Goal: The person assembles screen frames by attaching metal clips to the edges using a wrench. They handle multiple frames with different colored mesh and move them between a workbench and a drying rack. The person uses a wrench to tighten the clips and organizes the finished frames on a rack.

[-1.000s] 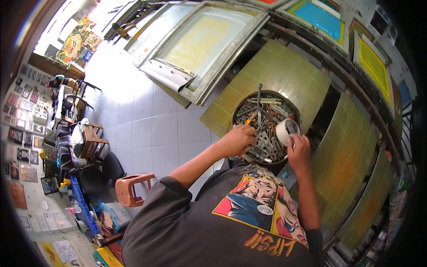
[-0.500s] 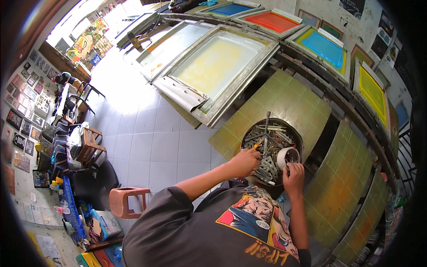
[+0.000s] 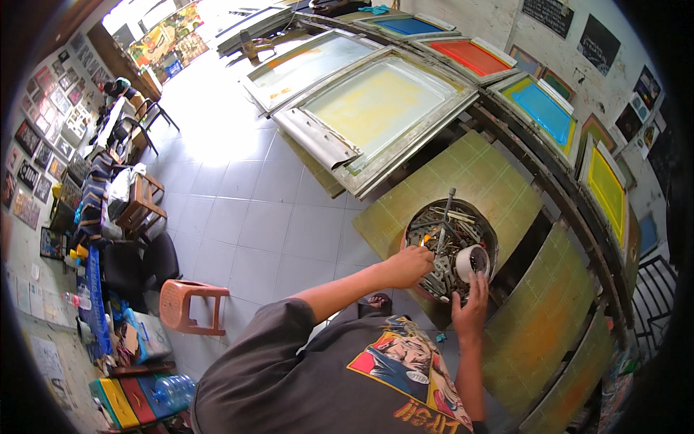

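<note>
The right hand point(image 3: 471, 307) has uncurled, its fingers now straighter and spread beside the white tape roll point(image 3: 464, 269). The view has shifted, revealing more of a blue bottle point(image 3: 173, 391).

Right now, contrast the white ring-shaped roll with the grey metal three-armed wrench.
The white ring-shaped roll is a thick band around an opening; the grey metal three-armed wrench is slender and branching. In this view, the wrench's upper end pokes past the rim of the dark round container; the roll sits within it, beside the right hand. Both lie among metal pieces.
</note>
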`<state>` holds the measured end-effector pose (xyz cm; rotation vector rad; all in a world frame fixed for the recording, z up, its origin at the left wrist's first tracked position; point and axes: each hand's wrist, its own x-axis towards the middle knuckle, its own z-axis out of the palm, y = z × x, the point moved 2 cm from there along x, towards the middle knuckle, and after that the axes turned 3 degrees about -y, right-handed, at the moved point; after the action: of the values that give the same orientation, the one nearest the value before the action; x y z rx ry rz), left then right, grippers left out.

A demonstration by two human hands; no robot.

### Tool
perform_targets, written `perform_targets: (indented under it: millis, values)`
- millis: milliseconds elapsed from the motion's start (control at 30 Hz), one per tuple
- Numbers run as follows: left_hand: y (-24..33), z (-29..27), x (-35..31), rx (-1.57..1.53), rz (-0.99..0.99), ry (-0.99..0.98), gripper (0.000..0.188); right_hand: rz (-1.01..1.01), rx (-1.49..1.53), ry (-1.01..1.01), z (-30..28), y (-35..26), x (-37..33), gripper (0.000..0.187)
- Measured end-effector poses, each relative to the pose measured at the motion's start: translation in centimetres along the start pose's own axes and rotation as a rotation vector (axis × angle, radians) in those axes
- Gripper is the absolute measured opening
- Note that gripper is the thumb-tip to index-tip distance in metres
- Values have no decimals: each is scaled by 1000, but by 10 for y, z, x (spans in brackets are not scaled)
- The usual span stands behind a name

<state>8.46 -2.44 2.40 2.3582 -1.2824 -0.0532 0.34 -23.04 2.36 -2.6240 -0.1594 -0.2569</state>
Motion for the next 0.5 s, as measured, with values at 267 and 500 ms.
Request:
perform_targets:
  millis: [267,500]
  values:
    - [-2,-9,-6,-147,-271,-130,17,-194,136,17,4,-5,-5,34]
    - [-32,-50,-21,-510,-415,215,13,-120,109,110,2,-34,4,32]
